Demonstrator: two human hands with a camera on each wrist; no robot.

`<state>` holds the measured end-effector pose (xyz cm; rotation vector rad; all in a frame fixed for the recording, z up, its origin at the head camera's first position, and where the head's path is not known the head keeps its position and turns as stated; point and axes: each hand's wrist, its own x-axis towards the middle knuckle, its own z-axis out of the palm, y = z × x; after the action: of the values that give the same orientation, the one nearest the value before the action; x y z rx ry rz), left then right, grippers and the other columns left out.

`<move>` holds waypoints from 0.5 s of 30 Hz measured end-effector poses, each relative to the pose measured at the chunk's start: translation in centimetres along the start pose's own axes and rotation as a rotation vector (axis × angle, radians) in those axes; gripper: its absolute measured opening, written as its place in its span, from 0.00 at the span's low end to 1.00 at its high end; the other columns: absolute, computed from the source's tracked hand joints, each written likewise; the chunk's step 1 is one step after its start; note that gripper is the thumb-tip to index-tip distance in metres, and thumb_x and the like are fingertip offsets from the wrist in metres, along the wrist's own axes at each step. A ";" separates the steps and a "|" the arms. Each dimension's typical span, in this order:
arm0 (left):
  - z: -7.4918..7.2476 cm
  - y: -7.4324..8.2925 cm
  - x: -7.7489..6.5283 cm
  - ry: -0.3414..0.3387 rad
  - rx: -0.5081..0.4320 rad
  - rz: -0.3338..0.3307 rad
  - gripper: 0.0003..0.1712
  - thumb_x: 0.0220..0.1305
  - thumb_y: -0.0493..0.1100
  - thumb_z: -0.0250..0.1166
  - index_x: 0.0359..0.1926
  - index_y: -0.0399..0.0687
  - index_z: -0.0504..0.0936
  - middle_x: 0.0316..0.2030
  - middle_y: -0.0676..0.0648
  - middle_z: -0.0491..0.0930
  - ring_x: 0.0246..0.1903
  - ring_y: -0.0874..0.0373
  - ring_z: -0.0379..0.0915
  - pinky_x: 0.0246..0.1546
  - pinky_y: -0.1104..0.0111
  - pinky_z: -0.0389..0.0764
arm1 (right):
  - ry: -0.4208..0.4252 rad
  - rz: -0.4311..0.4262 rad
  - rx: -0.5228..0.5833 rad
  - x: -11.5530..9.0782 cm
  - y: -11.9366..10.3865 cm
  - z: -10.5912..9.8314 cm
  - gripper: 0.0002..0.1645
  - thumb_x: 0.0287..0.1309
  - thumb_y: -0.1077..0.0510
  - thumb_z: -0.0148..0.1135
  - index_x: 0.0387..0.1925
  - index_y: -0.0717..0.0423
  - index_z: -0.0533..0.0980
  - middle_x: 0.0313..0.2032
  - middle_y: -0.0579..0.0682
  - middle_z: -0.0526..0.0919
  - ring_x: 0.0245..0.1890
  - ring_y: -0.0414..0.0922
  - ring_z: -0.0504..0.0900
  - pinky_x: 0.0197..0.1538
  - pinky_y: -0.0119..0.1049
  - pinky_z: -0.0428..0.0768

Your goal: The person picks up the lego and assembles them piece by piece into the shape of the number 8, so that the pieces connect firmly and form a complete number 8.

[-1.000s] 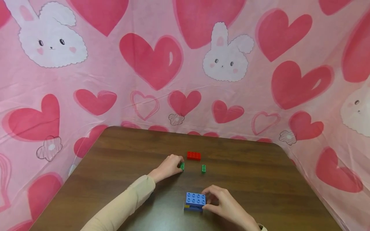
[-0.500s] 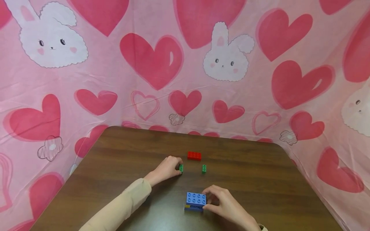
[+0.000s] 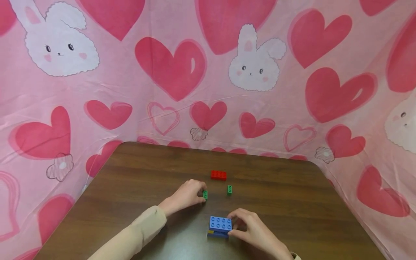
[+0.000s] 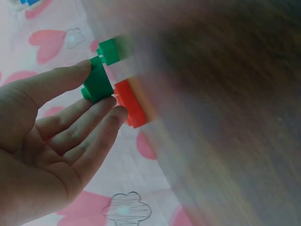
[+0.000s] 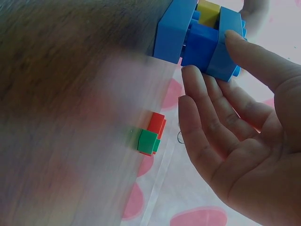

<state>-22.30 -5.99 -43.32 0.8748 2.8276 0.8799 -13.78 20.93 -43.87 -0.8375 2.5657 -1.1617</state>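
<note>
Head view, left hand (image 3: 184, 195): just below the middle of the frame, pinching a green brick (image 3: 205, 195) by thumb and fingertips, only as wide as the brick. Can't tell if it's off the table (image 3: 136, 166).
Head view, right hand (image 3: 255, 229): lower right of centre, thumb and fingers curled on the right end of the blue stack (image 3: 220, 224), bottom middle of frame.
Head view, spares: red brick (image 3: 218, 175) and 2nd green brick (image 3: 229, 190), right of centre, touching neither hand.
Left wrist, green brick: upper left; thumb on 1 end, fingertips at the other.
Left wrist, feel: my guess is light, stiff plastic, bit slick, hard to break. End hold seems right imo, leaves the studs free.
Right wrist, blue stack: top of frame, right of centre; dark blue brick (image 5: 201, 46) and yellow brick (image 5: 208, 13) between 2 blue ones.
Right wrist, grip: thumb tip on the top blue brick, so a pinch; the lowest finger hangs clear.
Right wrist, feel: probably heavier, rigid, could pop apart if twisted; I'd hold it lower.
</note>
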 end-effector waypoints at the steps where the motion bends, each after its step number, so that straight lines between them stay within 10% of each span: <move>1: -0.1 0.1 -0.1 -0.003 -0.003 -0.003 0.15 0.55 0.41 0.75 0.43 0.43 0.85 0.37 0.45 0.87 0.34 0.55 0.80 0.38 0.67 0.84 | 0.002 -0.006 -0.001 0.0 0.0 0.0 0.18 0.58 0.48 0.70 0.47 0.51 0.78 0.42 0.48 0.83 0.34 0.28 0.81 0.38 0.26 0.81; 15: -0.9 2.1 -1.5 -0.014 0.048 0.050 0.17 0.53 0.43 0.76 0.44 0.43 0.86 0.38 0.47 0.87 0.36 0.55 0.82 0.39 0.70 0.84 | 0.021 -0.035 -0.020 -0.1 0.0 0.1 0.18 0.57 0.50 0.70 0.46 0.52 0.78 0.42 0.49 0.83 0.33 0.28 0.80 0.37 0.26 0.81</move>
<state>-20.16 -5.83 -41.57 0.9579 2.8373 0.8114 -13.66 20.95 -43.96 -0.8829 2.5932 -1.1631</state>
